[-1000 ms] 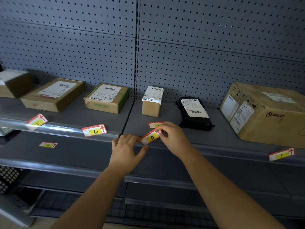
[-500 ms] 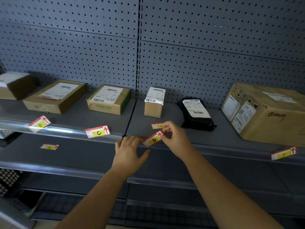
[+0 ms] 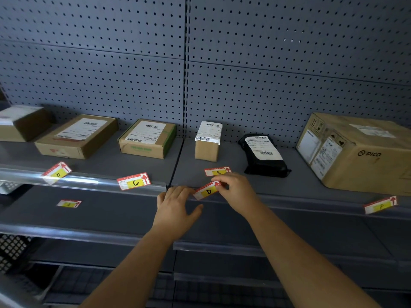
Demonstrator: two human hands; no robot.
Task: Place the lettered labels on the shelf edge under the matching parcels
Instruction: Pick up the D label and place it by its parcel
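The right hand pinches the right end of the D label at the shelf edge, below the small box. The left hand is just left of it, fingers straight and resting on the edge. The E label lies on the shelf just behind the hands.

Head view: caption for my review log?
Right hand pinches red-and-yellow D label at grey shelf edge; left hand rests beside it.

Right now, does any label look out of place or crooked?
Yes. The G label lies flat on the lower shelf, not on an edge. The E label lies loose on the upper shelf, behind the D label, which the right hand pinches. The B label sits tilted.
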